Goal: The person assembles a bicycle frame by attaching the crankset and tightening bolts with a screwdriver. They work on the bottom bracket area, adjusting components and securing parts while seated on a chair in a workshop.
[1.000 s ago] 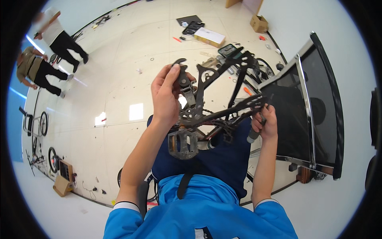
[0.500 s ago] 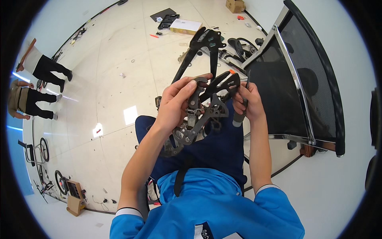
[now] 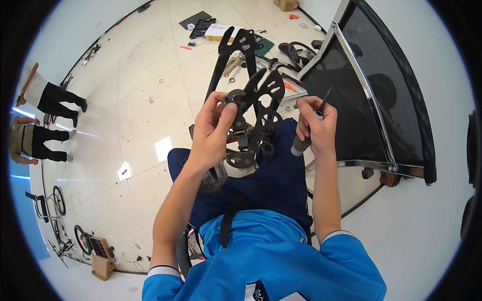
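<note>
My left hand (image 3: 210, 133) is closed around the upper body of a dark bicycle rear derailleur (image 3: 243, 138), its thumb on top. The derailleur's cage and pulleys hang over my lap. Just beyond stands a black bicycle frame rear end (image 3: 272, 89) with slotted dropouts; whether the derailleur is fastened to it, I cannot tell. To the right, my right hand (image 3: 320, 128) grips a screwdriver (image 3: 300, 146), its grey handle end below the palm and its dark shaft pointing up and right. The screwdriver tip touches nothing.
A black mesh chair (image 3: 351, 100) with chrome bars stands close on the right. Beyond the frame lie a white-and-yellow box (image 3: 223, 32), a black tool case (image 3: 202, 28) and loose bike parts. Two people stand at the far left. A small wheeled frame (image 3: 52, 200) and cardboard box (image 3: 102, 267) are lower left.
The derailleur and frame end have shifted left and turned in view. My right hand has drawn apart from them, and the screwdriver's shaft now leans further right.
</note>
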`<state>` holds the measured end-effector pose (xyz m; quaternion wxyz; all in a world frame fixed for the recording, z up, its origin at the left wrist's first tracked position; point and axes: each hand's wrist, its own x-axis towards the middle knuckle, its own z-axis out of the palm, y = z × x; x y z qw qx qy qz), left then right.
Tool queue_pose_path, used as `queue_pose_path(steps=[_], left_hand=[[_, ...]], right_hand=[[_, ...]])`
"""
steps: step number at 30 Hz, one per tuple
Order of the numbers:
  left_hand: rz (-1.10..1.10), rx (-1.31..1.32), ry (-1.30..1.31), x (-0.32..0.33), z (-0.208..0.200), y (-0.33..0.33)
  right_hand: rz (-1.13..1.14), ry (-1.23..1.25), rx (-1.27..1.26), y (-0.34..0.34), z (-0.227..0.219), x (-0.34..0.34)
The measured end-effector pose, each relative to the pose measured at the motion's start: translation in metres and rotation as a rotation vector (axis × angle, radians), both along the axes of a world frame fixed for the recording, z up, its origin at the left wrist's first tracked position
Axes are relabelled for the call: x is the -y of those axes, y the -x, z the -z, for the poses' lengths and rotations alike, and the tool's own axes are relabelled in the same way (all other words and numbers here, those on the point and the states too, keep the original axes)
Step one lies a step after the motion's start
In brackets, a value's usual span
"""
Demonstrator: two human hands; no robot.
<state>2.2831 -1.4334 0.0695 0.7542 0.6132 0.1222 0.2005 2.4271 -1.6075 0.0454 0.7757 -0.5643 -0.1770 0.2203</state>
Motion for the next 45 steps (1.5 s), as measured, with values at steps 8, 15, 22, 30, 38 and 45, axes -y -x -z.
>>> queue_pose_path(steps=[8,15,22,30,38,45], left_hand=[[-0.068,0.003,-0.138,0.004,-0.005,-0.004],[-0.141,0.025,-0.227,0.008,0.005,-0.006],[-0.184,0.047,-0.200,0.012,0.004,-0.010],[-0.214,0.008,-0.200,0.002,0.009,-0.012],[-0.180,0.026,-0.161,0.017,0.000,-0.013],[-0.230,0.027,-0.201,0.017,0.001,-0.017]], right_hand=[[-0.233,0.122,0.149,0.014,-0.031,-0.016],[-0.195,0.117,0.197,0.022,-0.022,-0.012],[-0.099,0.062,0.204,0.028,-0.011,-0.007],[-0.043,0.021,0.095,0.037,0.005,0.018],[-0.060,0.003,0.082,0.043,0.008,0.014],[-0.431,-0.017,-0.320,0.077,0.018,0.001]])
